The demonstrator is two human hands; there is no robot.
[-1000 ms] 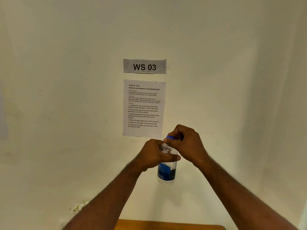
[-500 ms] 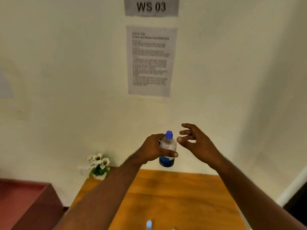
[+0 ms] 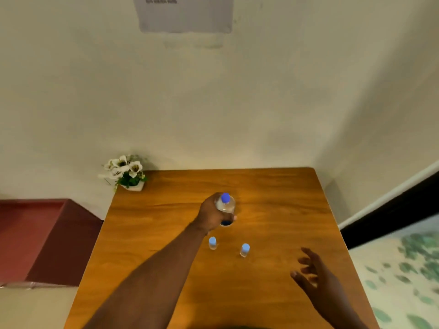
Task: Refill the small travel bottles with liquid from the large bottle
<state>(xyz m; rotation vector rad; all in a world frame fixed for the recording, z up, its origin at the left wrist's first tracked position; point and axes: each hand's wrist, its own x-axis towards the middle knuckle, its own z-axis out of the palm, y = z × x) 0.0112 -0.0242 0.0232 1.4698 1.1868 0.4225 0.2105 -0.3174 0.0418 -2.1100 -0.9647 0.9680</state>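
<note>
My left hand (image 3: pixel 212 215) is wrapped around the large clear bottle (image 3: pixel 226 205), which has a blue cap and a dark blue label, upright near the middle of the wooden table (image 3: pixel 273 210). Whether its base touches the table I cannot tell. Two small travel bottles with light blue caps stand closer to me: one (image 3: pixel 212 243) just below my left hand, the other (image 3: pixel 244 250) to its right. My right hand (image 3: pixel 313 276) hovers open over the right part of the table, fingers spread, holding nothing.
A small pot of white flowers (image 3: pixel 127 173) sits at the table's back left corner against the wall. A dark red cabinet (image 3: pixel 45 236) stands left of the table. A printed sheet (image 3: pixel 185 15) hangs on the wall. Patterned floor shows at the right.
The view has tilted down from the wall to the table. My left hand lowered the capped large bottle toward the table. My right hand left the cap and dropped to the right, open.
</note>
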